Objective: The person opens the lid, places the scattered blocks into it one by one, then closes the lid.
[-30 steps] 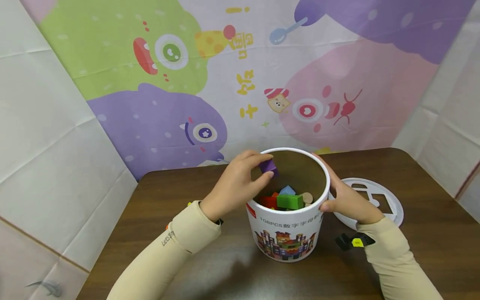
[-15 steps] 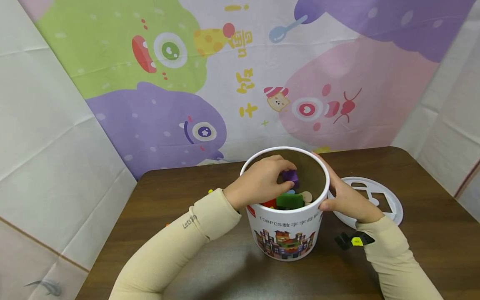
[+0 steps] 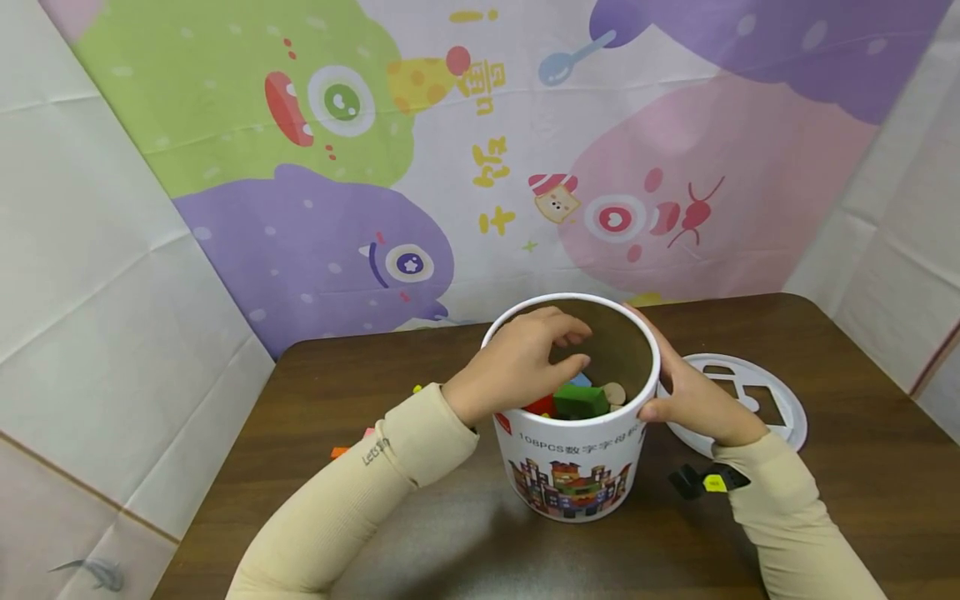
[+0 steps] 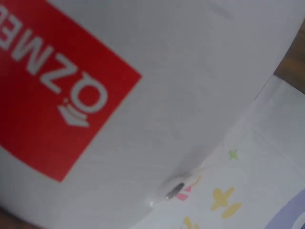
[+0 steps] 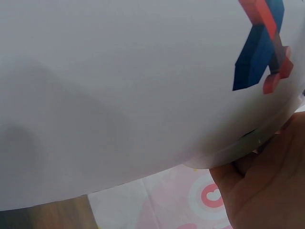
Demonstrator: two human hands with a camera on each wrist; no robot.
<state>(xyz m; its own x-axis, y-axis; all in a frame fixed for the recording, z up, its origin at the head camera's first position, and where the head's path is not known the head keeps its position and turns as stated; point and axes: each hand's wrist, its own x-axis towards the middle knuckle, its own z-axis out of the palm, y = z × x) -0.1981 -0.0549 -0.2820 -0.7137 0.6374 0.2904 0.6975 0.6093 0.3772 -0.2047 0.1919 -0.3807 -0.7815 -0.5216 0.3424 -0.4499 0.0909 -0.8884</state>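
Note:
A white bucket [image 3: 577, 450] with printed toy blocks on its side stands upright on the table. Over its mouth is my left hand [image 3: 521, 362], fingers loosely bent and apart from the thumb, with nothing between them. Inside lie a green block [image 3: 581, 402], a red block [image 3: 540, 406], a light blue block [image 3: 581, 380] and a round plain wooden piece [image 3: 615, 392]. My right hand [image 3: 693, 400] grips the bucket's right side at the rim, thumb in front and fingers behind. The left wrist view shows mostly the bucket's wall [image 4: 167, 95]. In the right wrist view, part of the right hand [image 5: 267, 176] touches the bucket.
A white lid [image 3: 797, 408] with cut-out shapes lies behind the right forearm. Small orange [image 3: 340, 452] and yellow [image 3: 417, 388] pieces peek out beyond the left sleeve on the brown table [image 3: 330, 375]. A cartoon-printed cloth [image 3: 502, 275] hangs behind the table.
My left hand has moved right and down into the bucket's mouth and let go of a purple block, which is now out of sight. My right hand has stayed on the bucket.

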